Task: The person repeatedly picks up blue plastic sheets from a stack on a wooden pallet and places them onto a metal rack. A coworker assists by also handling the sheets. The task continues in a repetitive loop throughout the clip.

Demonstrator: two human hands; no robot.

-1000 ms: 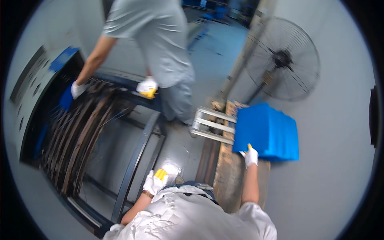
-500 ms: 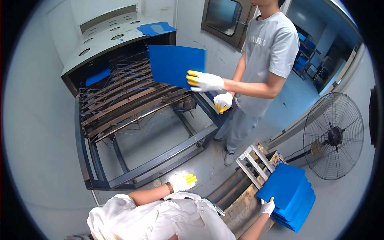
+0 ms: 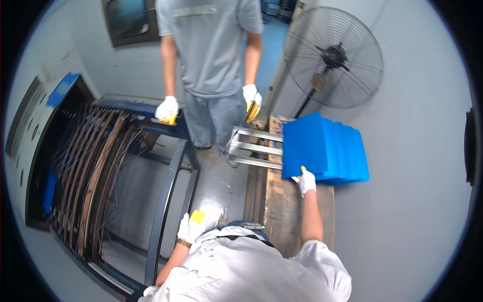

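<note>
My right hand (image 3: 306,182), in a white glove with yellow fingertips, pinches the near edge of the top blue sheet (image 3: 304,146). That sheet lies on a fanned stack of several blue sheets (image 3: 347,153) on a worn wooden bench (image 3: 292,216). My left hand (image 3: 193,226), gloved alike, hangs low in front of my body, beside the dark metal frame (image 3: 168,196). Its fingers look extended and hold nothing that I can see.
Across from me stands a co-worker (image 3: 211,55) with gloved hands lowered. A ladder-like metal piece (image 3: 256,148) reaches the bench. Behind it is a large fan (image 3: 334,56). At left, a rack of brown bars (image 3: 93,186) adjoins a pale perforated housing (image 3: 37,126).
My view has turned right, towards the bench. The co-worker's blue sheet no longer shows in their hand, and their arms have dropped. My right hand remains at the stack's edge.
</note>
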